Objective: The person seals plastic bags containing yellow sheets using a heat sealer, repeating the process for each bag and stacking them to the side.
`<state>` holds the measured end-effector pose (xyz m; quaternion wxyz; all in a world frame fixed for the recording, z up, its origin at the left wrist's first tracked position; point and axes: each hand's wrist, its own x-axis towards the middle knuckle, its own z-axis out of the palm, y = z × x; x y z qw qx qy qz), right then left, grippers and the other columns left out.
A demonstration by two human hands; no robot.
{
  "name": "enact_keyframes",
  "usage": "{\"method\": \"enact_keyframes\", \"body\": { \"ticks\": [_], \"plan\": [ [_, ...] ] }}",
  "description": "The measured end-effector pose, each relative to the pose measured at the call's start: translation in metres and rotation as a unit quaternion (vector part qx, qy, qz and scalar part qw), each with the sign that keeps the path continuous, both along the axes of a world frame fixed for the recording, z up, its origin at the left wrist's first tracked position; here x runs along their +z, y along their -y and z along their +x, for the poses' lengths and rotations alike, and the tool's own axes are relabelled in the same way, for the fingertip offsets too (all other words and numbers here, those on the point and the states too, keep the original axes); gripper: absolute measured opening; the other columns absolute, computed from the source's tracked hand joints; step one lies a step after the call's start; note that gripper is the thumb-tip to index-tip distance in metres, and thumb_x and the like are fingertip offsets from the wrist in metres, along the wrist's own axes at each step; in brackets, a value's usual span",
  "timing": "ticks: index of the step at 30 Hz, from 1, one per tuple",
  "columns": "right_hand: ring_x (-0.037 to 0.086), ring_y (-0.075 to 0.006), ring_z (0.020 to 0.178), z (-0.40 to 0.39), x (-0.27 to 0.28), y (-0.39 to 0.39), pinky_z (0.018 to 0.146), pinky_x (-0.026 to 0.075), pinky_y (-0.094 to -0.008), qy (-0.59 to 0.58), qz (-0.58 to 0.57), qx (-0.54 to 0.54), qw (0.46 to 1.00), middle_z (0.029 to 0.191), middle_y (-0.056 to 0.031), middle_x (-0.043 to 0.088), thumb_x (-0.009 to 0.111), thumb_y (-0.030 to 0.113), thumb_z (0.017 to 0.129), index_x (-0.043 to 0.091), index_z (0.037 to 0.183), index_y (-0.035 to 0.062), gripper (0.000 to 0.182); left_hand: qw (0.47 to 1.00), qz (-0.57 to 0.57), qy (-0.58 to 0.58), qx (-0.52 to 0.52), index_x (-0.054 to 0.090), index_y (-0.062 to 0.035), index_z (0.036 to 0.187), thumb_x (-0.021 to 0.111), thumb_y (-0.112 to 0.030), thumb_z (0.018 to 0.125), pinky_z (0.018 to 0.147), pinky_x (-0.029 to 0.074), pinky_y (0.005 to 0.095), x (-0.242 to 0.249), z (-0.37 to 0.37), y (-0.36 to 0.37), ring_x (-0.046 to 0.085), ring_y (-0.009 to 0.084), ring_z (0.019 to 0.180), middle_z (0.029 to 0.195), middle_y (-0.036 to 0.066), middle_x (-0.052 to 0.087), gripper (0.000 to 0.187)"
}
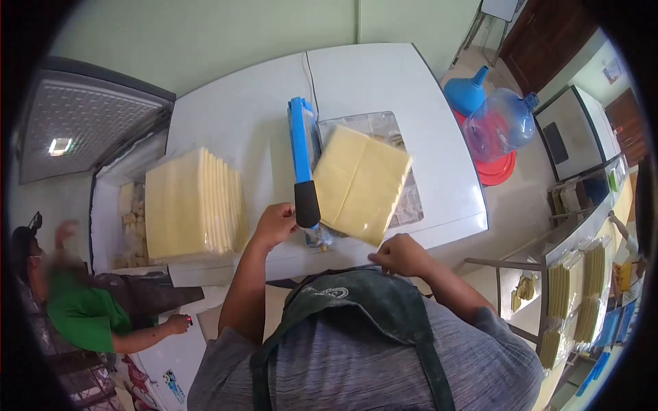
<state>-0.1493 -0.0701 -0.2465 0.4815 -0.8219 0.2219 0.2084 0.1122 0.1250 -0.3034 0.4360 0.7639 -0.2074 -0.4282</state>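
Note:
A blue bag sealer (300, 140) with a black handle (306, 204) stands on the white table, pointing toward me. Just left of the handle is my left hand (276, 226), its fingers curled; what they hold, if anything, is hidden. To the sealer's right, a clear plastic bag of pale yellow sheets (362, 183) lies at a slant over a tray (411, 202). My right hand (404, 255) is closed beside the bag's lower corner, with nothing visible in it. Clear crumpled plastic (319, 237) shows below the handle.
A row of bagged yellow sheets (195, 205) stands left on the white table (370, 75). Farther left is an opened chest with a raised lid (96, 130). A person in green (82, 308) sits there. A blue funnel (467, 92) and large bottle (500, 127) stand right.

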Motion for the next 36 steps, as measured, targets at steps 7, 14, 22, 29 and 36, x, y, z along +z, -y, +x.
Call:
{"method": "enact_keyframes", "body": {
  "ticks": [7,14,22,29,36],
  "plan": [
    [0.033,-0.0320,0.143,0.101,-0.032,0.051,0.114,0.027,-0.0534,0.221,-0.484,-0.013,0.847,0.153,-0.0186,0.037,0.059,0.053,0.090,0.041,0.148,0.0120,0.073,0.982,-0.094,0.151,0.069,0.068,0.0004,0.092,0.056,-0.024,0.097,0.063,0.046,0.0330,-0.046,0.074,0.069,0.057,0.0149,0.068,0.076,0.007,0.065,0.027],
    [0.005,-0.0315,0.152,0.135,-0.046,0.093,0.118,0.003,-0.0593,0.135,-0.483,-0.012,0.865,0.163,-0.0134,0.014,0.033,0.065,0.094,0.018,0.156,0.0067,0.086,0.967,-0.124,0.073,0.209,0.069,0.0024,0.098,0.058,-0.022,0.097,0.059,0.048,0.0293,-0.037,0.097,0.114,0.060,0.0127,0.065,0.079,0.007,0.068,0.027],
    [0.005,-0.0318,0.152,0.147,-0.046,0.104,0.118,0.004,-0.0593,0.147,-0.486,-0.006,0.862,0.163,-0.0135,0.014,0.036,0.065,0.093,0.019,0.156,0.0083,0.087,0.955,-0.126,0.033,0.268,0.068,0.0042,0.098,0.062,-0.023,0.096,0.056,0.049,0.0291,-0.030,0.100,0.122,0.061,0.0130,0.064,0.079,0.007,0.067,0.028],
    [0.008,-0.0329,0.151,0.136,-0.023,0.104,0.118,0.004,-0.0605,0.114,-0.485,0.005,0.867,0.162,-0.0151,0.017,0.041,0.063,0.093,0.021,0.155,0.0075,0.086,0.905,-0.115,0.217,0.348,0.066,-0.0007,0.106,0.055,-0.039,0.097,0.079,0.047,0.0345,0.007,0.130,0.087,0.061,0.0163,0.092,0.100,0.010,0.067,0.041],
    [0.008,-0.0362,0.151,0.117,-0.046,0.096,0.117,0.010,-0.0616,0.105,-0.497,-0.011,0.861,0.161,-0.0206,0.014,0.044,0.059,0.093,0.016,0.154,-0.0003,0.090,0.886,-0.408,0.217,0.025,0.042,0.0060,0.140,0.051,-0.021,0.100,0.115,0.027,0.0442,0.069,-0.091,0.140,0.039,0.0341,0.136,0.143,0.025,0.043,0.049]
  ]
}}
